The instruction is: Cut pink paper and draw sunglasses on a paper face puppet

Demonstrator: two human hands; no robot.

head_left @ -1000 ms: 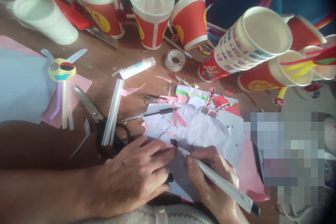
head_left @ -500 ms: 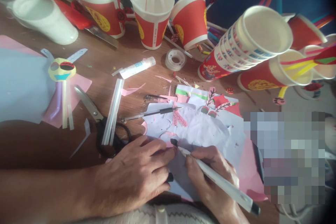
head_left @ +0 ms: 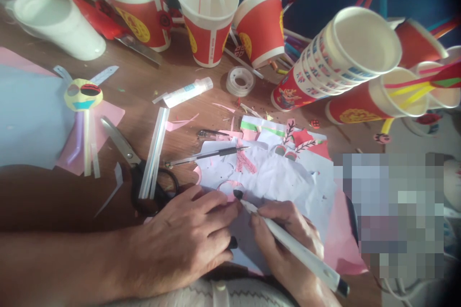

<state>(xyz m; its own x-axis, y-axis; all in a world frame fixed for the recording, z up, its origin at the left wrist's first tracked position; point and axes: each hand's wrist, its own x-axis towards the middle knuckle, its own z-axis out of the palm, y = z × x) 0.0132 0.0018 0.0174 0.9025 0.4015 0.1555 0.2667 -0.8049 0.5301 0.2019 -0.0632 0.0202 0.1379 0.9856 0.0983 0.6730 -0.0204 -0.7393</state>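
Observation:
My right hand (head_left: pixel 291 237) grips a white marker (head_left: pixel 298 247) with a black back end. Its pale tip meets a small black-coloured patch (head_left: pixel 237 194) on the paper. My left hand (head_left: pixel 194 235) lies palm down beside it, fingers bent and close together, pressing near the marker's tip. Between its lower fingers sticks out a small black piece (head_left: pixel 234 242), which looks like the marker's cap. Under both hands are crumpled white sheets (head_left: pixel 288 184) over pink paper (head_left: pixel 347 235). What lies beneath my left fingers is hidden.
Black-handled scissors (head_left: pixel 122 141), paper straws (head_left: pixel 154 153), a pen (head_left: pixel 209 156), a glue stick (head_left: pixel 189 92) and a tape roll (head_left: pixel 240 81) lie around the sheets. Behind stand red-and-white paper cups (head_left: pixel 212 33), a cup stack (head_left: pixel 317 62) and a white mug (head_left: pixel 65 26). A yellow paper face (head_left: pixel 83 96) lies left.
The marker and my right hand have shifted slightly left, the tip now touching the lower edge of the black patch. My left hand stays in nearly the same place.

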